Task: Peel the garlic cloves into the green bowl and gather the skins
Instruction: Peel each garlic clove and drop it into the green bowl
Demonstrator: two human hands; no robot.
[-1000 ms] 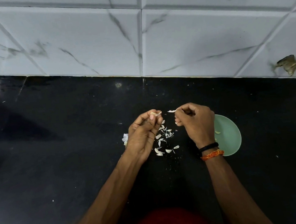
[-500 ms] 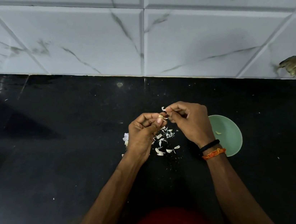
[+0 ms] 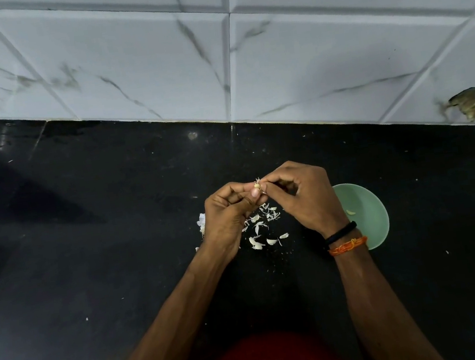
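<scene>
A person's two bare hands met above a black counter (image 3: 95,259), seen from a head-worn camera looking down. The left hand (image 3: 228,214) had its fingers curled, pinching a small garlic clove (image 3: 256,188) at their tips. The right hand (image 3: 302,198) pinched a wisp of skin at the top of the same clove, thumb and forefinger pressed together, the other fingers curled behind.

Directly below the fingertips of both hands lay a loose scatter of white skins (image 3: 262,226) on the counter. The green bowl (image 3: 367,214) sat behind the right wrist, away from the fingertips, with one pale peeled clove (image 3: 350,212) inside. More white garlic (image 3: 202,223) showed just beyond the outer edge of the left hand, partly hidden.

Risks, judged from this: the clove was small and held only at the fingertips, so a hard tug on the skin could have popped it loose onto the counter among the skins. The skin looked thin and could have torn short, leaving bits stuck. The skins were light and ungathered; a sweeping wrist could have spread them wider.
</scene>
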